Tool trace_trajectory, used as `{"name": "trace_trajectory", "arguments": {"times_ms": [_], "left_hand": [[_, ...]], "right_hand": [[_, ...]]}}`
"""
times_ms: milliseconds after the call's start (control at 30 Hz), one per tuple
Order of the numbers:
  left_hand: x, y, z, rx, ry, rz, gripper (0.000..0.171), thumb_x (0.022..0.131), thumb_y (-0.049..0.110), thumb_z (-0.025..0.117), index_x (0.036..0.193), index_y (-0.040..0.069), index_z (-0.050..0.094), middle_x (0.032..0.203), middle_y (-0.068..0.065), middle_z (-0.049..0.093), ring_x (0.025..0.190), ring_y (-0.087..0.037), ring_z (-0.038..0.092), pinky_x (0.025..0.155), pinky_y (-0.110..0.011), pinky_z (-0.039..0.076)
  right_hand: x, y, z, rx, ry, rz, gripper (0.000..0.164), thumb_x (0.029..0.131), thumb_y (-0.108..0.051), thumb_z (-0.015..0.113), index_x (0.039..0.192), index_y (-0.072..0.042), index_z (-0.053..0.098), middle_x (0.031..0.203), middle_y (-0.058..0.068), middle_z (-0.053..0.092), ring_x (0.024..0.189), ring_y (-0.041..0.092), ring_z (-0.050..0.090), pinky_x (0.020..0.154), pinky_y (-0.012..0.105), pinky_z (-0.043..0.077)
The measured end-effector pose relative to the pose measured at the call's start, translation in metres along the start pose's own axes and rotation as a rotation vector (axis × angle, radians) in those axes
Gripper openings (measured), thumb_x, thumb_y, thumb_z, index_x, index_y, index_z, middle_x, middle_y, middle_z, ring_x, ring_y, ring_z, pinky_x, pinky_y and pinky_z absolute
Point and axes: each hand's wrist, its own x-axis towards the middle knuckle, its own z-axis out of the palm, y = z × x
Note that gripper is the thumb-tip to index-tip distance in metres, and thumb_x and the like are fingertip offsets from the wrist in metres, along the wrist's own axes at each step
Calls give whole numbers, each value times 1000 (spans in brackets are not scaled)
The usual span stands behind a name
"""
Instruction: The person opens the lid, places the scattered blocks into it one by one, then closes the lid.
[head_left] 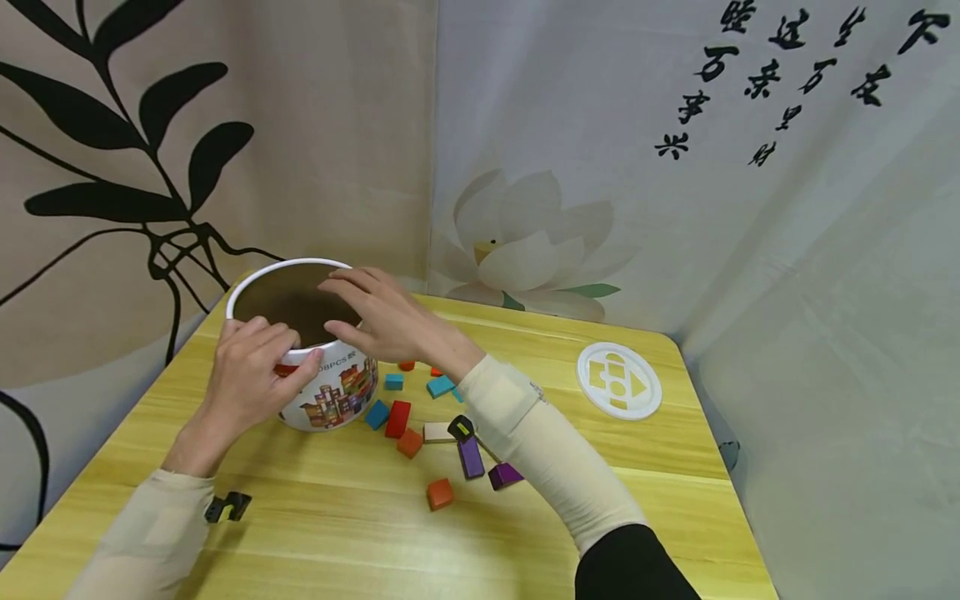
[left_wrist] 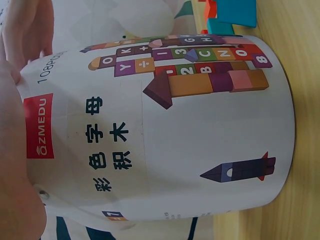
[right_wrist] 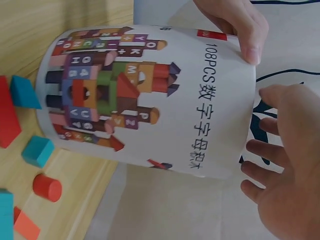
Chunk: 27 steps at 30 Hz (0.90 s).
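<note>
A white printed bucket (head_left: 330, 404) of toy blocks stands on the table at left, its mouth tilted toward me in the head view. My left hand (head_left: 251, 371) grips the near rim, fingers over the edge and thumb outside. Over the right part of the mouth is my right hand (head_left: 393, 321), its fingers spread and reaching above the opening. In the right wrist view that hand (right_wrist: 295, 165) shows nothing in its loosely bent fingers, close beside the rim. The depth of the bucket is in shadow.
Loose blocks lie right of the bucket: a red block (head_left: 398, 419), an orange cube (head_left: 439, 494), a purple block (head_left: 471, 458), several blue ones. A white round lid with cut-out shapes (head_left: 645, 402) lies at the right of the wooden table (head_left: 675, 517). A curtain hangs behind.
</note>
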Motion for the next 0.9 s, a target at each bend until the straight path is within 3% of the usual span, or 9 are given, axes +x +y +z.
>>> {"name": "trace_trajectory", "arguments": {"times_ms": [233, 433, 733, 900], "left_hand": [[-1, 1, 1, -4, -1, -4, 45, 89, 45, 54, 59, 12, 47, 52, -1, 45, 56, -23, 37, 62, -48, 26], [-1, -1, 1, -7, -7, -20, 43, 87, 44, 56, 59, 12, 47, 52, -2, 47, 57, -24, 40, 64, -50, 28], [-1, 0, 2, -15, -3, -26, 42, 86, 43, 57, 58, 14, 45, 53, 0, 45, 57, -23, 39, 64, -50, 28], [0, 1, 2, -18, 8, -29, 42, 86, 43, 57, 58, 13, 46, 53, -1, 46, 57, -24, 40, 64, -51, 28]], "right_hand": [[-33, 8, 7, 56, 37, 26, 64, 103, -51, 48, 157, -18, 42, 163, 6, 33, 150, 15, 19, 122, 31, 19], [-61, 17, 11, 82, 95, 13, 65, 102, -48, 53, 156, -13, 43, 160, 10, 36, 149, 17, 21, 122, 36, 23], [-111, 29, 21, 130, 65, 77, 67, 104, -48, 50, 160, -15, 36, 166, 5, 26, 153, 17, 7, 123, 45, 18], [-135, 38, 29, 182, 79, 111, 67, 104, -44, 52, 160, -12, 36, 166, 7, 26, 153, 19, 8, 121, 50, 20]]}}
